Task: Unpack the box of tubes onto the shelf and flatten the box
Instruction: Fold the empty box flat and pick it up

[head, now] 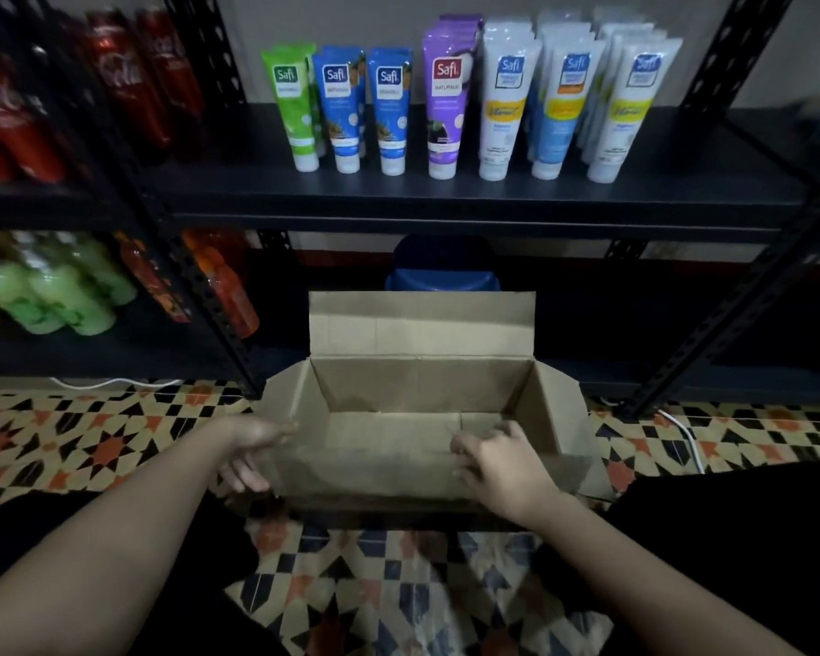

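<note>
Both hands are at the near wall of the box (pixel 422 419). Left hand (pixel 249 454) sits at the box's near left corner, thumb up by the rim and fingers pointing down along the outside; the blur hides whether it grips the cardboard or only touches it. Right hand (pixel 498 461) lies over the near rim toward the right, fingers curled onto the edge, seemingly holding it, though motion blur softens the fingertips.

Just beyond the hands the box stands open on the patterned floor (pixel 91 447), its flaps spread, the far flap upright, and no tubes showing inside. Well above and beyond both hands, the tubes (pixel 446 101) stand cap-down in rows on the dark shelf (pixel 446 201): green, blue, purple and white. Far to the left of the left hand are red bottles (pixel 24 111), with green bottles (pixel 48 291) on the shelf below.
</note>
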